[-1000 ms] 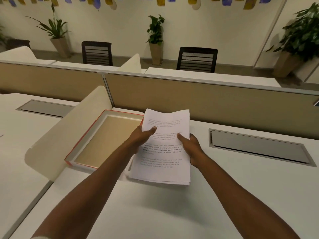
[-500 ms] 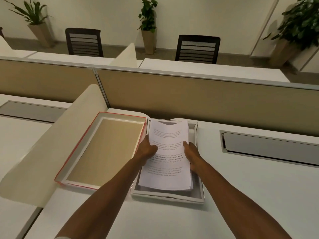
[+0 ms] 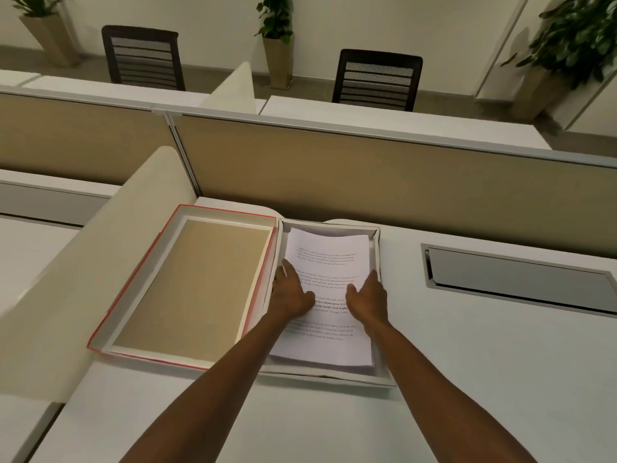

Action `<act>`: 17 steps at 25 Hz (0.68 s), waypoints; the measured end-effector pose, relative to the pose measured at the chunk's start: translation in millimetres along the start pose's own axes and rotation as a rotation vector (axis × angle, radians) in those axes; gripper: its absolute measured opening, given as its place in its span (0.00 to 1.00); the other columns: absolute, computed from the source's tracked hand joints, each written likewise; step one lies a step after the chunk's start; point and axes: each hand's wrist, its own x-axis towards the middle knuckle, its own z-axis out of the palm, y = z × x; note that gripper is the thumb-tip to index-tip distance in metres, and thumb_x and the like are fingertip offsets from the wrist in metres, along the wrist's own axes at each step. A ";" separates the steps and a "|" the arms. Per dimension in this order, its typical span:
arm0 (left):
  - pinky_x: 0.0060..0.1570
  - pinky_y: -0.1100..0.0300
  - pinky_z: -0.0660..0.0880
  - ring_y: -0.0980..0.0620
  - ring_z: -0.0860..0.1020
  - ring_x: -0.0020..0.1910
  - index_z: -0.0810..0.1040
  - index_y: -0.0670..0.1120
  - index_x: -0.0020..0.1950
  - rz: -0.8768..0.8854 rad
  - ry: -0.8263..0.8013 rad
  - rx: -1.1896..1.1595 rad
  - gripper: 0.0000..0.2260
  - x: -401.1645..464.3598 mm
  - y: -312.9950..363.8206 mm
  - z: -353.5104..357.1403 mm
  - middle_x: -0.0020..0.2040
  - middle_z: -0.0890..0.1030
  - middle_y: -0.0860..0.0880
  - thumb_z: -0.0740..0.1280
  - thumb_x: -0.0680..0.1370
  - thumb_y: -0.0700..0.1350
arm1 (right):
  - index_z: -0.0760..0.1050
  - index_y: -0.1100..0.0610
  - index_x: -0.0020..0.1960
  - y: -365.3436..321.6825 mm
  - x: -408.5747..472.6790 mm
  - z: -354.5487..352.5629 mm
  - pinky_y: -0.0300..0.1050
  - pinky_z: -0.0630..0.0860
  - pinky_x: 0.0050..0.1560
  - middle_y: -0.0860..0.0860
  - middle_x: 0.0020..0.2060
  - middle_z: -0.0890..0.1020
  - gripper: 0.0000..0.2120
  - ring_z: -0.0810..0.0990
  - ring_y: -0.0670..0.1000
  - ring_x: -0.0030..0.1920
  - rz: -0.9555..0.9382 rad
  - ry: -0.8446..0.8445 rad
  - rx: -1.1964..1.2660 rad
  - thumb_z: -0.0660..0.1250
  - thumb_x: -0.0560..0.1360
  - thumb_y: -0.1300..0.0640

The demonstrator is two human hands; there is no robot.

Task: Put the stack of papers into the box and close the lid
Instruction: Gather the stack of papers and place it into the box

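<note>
Open-plan office, dim warm light. White desk [image 3: 467,379] backed by a tan partition [image 3: 367,182]; a curved cream divider [image 3: 110,262] runs along its left side. A grey cable hatch [image 3: 521,279] is set into the desktop on the right. Beyond the partition: two dark chairs [image 3: 377,80], potted plants [image 3: 275,35] against the wall.

On the desk, two shallow trays side by side, touching. Left one is the lid [image 3: 187,289], lying inside-up, red outer edge, tan lining. Right one is the box [image 3: 379,375], white walls, open.

The stack of papers [image 3: 329,259] sits inside the box, printed side up, text facing away from the person. Its far edge curls up a little against the far wall; its near edge lies close to the near wall.

Left hand [image 3: 293,292] rests on the left margin of the top sheet, fingers spread and flat, thumb pointing inward across the text. Right hand [image 3: 367,297] rests on the right margin, likewise flat and spread, outer fingers near the box's right wall. Neither hand grips; both press palm-down on the paper. Bare forearms reach in from the bottom edge, the left one crossing the box's near left corner.
</note>
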 end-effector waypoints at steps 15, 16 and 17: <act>0.81 0.46 0.44 0.45 0.45 0.83 0.44 0.45 0.82 0.297 0.163 0.319 0.34 -21.4 -30.2 44.1 0.84 0.45 0.45 0.53 0.83 0.58 | 0.50 0.56 0.82 42.2 -31.1 22.0 0.54 0.45 0.80 0.55 0.83 0.49 0.34 0.43 0.57 0.82 -0.403 0.045 -0.693 0.51 0.82 0.39; 0.81 0.47 0.43 0.45 0.44 0.83 0.44 0.45 0.82 0.307 0.155 0.310 0.33 -23.1 -30.6 43.3 0.84 0.44 0.46 0.53 0.83 0.58 | 0.50 0.56 0.82 43.6 -31.8 20.4 0.54 0.45 0.80 0.55 0.83 0.49 0.34 0.43 0.57 0.82 -0.408 0.043 -0.702 0.49 0.83 0.39; 0.81 0.48 0.43 0.46 0.45 0.83 0.45 0.46 0.82 0.331 0.166 0.245 0.32 -26.6 -28.4 40.2 0.84 0.45 0.46 0.53 0.83 0.57 | 0.50 0.55 0.82 43.4 -32.6 18.2 0.53 0.45 0.80 0.54 0.83 0.49 0.34 0.43 0.56 0.82 -0.405 0.047 -0.669 0.49 0.82 0.38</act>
